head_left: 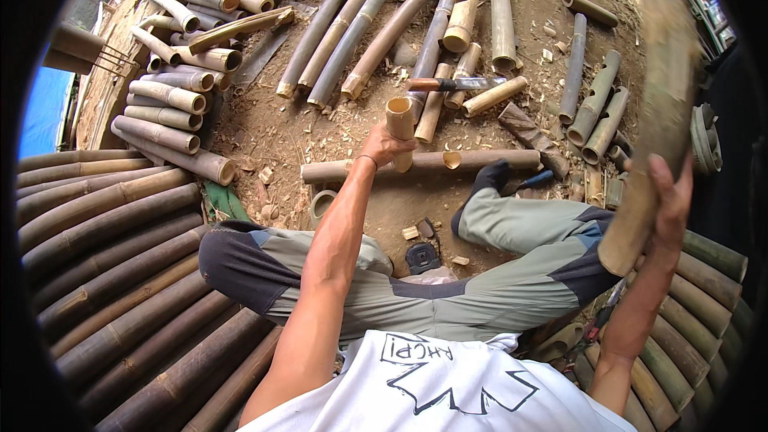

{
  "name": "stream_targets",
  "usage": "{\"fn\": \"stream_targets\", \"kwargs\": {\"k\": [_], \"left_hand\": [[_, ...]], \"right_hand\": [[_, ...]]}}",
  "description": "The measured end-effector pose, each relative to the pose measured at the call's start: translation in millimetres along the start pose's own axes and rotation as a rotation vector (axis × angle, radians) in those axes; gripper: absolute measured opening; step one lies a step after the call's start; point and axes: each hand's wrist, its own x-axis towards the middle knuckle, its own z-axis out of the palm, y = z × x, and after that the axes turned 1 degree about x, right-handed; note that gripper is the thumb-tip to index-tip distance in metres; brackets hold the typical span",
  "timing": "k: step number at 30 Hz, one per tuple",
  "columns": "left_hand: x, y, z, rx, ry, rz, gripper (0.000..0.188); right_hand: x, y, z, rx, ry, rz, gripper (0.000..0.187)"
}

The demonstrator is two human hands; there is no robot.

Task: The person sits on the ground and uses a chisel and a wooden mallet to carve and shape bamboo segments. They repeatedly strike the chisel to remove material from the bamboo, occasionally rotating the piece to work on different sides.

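Note:
My left hand [387, 146] is wrapped round a short bamboo tube [400, 118] whose open end faces up. The tube's lower end is at a horizontal bamboo pole [488, 161] with holes cut in it; whether it sits in a hole or stands in front, I cannot tell. Another cut hole shows just right of it. At the right, my right hand [670, 202] grips a long, thick brownish-green piece [632, 224], bamboo or wood, raised steeply and smeared by motion at its upper part. A knife [460, 84] with a brown handle lies beyond the tube.
Several bamboo lengths [376, 48] lie across the dirt ahead, with more stacked at the left [168, 116]. Bamboo slats [120, 272] flank me on both sides. A black tape measure [422, 258] lies between my legs, and a bamboo ring [322, 204] stands by my left forearm.

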Motion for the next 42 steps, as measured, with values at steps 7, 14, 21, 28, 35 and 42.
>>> {"fn": "stream_targets", "kwargs": {"k": [7,14,21,28,35,42], "left_hand": [[15.0,-25.0,13.2,-0.076,-0.001,0.025,0.048],[15.7,-23.1,14.4,-0.197,0.032,0.032,0.045],[15.4,-17.6,6.1,-0.065,0.007,-0.056,0.045],[13.9,-15.0,4.2,0.070,0.024,-0.087,0.045],[14.6,-13.6,5.7,-0.036,0.010,-0.056,0.049],[13.7,-12.0,8.7,-0.036,0.022,-0.105,0.053]], "right_hand": [[34.8,52.7,197.2,-0.454,-0.244,-0.263,0.108],[40.8,67.0,219.2,-0.678,-0.377,-0.212,0.103],[45.4,69.4,229.8,-0.424,-0.191,-0.359,0.106],[53.1,65.8,221.6,-0.445,-0.256,-0.308,0.105],[46.0,77.7,212.5,-0.737,-0.516,-0.104,0.099],[34.3,86.1,210.1,-0.633,-0.379,-0.231,0.105]]}}
